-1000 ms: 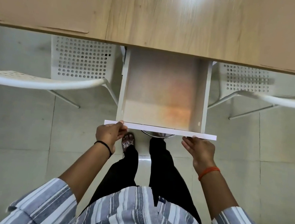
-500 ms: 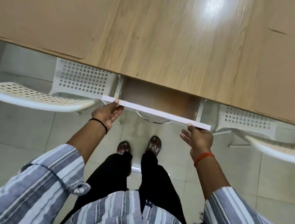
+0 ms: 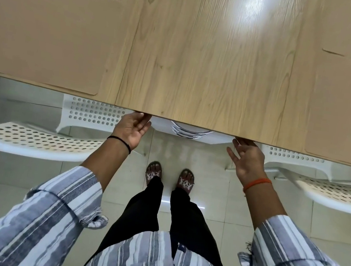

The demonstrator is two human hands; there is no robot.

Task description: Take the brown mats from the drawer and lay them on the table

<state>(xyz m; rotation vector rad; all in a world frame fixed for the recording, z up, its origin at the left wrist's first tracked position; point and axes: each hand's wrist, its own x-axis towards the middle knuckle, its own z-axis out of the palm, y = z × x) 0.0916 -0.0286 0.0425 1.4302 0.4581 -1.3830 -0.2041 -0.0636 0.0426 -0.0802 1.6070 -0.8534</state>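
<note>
Most of the drawer (image 3: 189, 134) is hidden beneath the tabletop (image 3: 203, 57); only its white front and a blurred metal handle show. Your left hand (image 3: 131, 129) reaches to that front's left end, fingers straight, tips under the tabletop edge (contact unclear). Your right hand (image 3: 246, 157) hovers at its right end, fingers spread, holding nothing. Brown mats (image 3: 43, 42) lie on the tabletop, either side of the drawer.

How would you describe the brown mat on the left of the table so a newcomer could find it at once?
Start at the light wooden table filling the upper view. Along its near edge on the left, just past the left hand, lies the brown mat. It is plain matte tan with a rounded corner, lacking the tabletop's grain and glare.
</note>
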